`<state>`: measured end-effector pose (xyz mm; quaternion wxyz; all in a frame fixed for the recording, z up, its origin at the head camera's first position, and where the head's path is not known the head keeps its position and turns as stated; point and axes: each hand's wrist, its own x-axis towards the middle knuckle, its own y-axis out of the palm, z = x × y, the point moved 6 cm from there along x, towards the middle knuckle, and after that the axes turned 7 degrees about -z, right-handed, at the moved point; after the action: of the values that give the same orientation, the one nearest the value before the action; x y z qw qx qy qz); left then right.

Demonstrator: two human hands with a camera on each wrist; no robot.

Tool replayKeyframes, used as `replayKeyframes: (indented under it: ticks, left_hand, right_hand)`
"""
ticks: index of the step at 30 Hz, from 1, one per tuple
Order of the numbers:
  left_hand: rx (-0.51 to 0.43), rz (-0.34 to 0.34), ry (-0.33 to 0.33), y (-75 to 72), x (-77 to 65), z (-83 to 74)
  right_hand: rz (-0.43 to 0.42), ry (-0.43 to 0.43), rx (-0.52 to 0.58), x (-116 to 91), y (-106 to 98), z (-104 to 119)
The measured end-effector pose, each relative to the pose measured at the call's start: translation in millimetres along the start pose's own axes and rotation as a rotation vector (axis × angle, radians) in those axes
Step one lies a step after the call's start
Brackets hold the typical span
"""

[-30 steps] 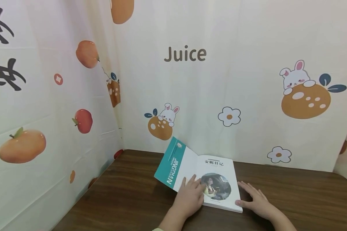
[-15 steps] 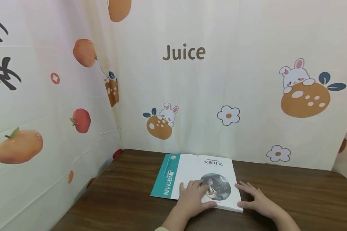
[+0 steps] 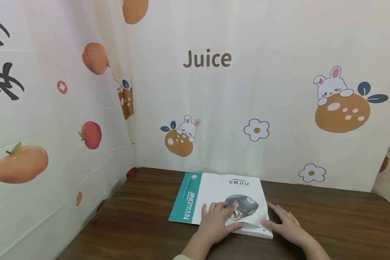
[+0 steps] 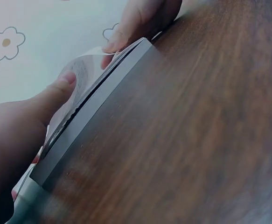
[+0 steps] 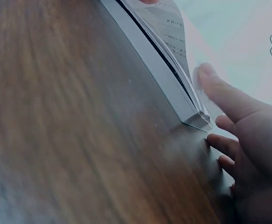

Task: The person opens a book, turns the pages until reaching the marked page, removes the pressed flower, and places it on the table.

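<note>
Book on tabletop, up nr far edge, cover laid out flat to L, top page face up.

L hand: grip spread, nothing pinched. Fingers lie over inner part of page, reaching onto round photo; thumb sticks out along near edge. Prob. there to pin bk nr the fold, so cover lies down & bk doesn't slide.

R hand: grip spread too, thumb on page's near-R corner, fingers down just beside R edge. Paper humps up b/w the two thumbs, dark gap under it in L wrist view. Looks like R thumb shoves paper inward w/ L hand as the stop, hence the hump. No clear pinch seen. One sheet or several up? Can't tell.

Around: curtain hangs right behind far edge, bk's top close to it, so little room back there. Side curtain shuts off L side, well apart from cover. Main thing in the way = L hand itself, covering near-L of page & a bit of photo. Bit of sleeve at bottom, apart from bk.
</note>
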<state>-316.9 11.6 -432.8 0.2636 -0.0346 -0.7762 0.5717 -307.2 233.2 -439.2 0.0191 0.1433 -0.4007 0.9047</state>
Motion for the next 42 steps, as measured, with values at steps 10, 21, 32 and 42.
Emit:
replayKeyframes:
  ticks: [10,21,32,42]
  left_hand:
    - [-0.030,-0.091,0.006,-11.0,-2.0,-1.7]
    - [-0.029,-0.468,0.046,-34.6,-4.8,0.5]
    - [0.122,-0.663,0.097,-45.3,-10.5,2.1]
    - [0.223,-0.532,0.003,-40.7,-6.1,7.0]
  right_hand:
    - [0.081,0.091,0.042,0.1,2.2,-1.4]
    - [0.047,0.014,0.006,-1.4,5.1,-4.6]
    - [0.058,0.038,-0.004,-0.5,5.4,-6.4]
    - [0.047,0.031,0.003,-0.5,4.9,-6.7]
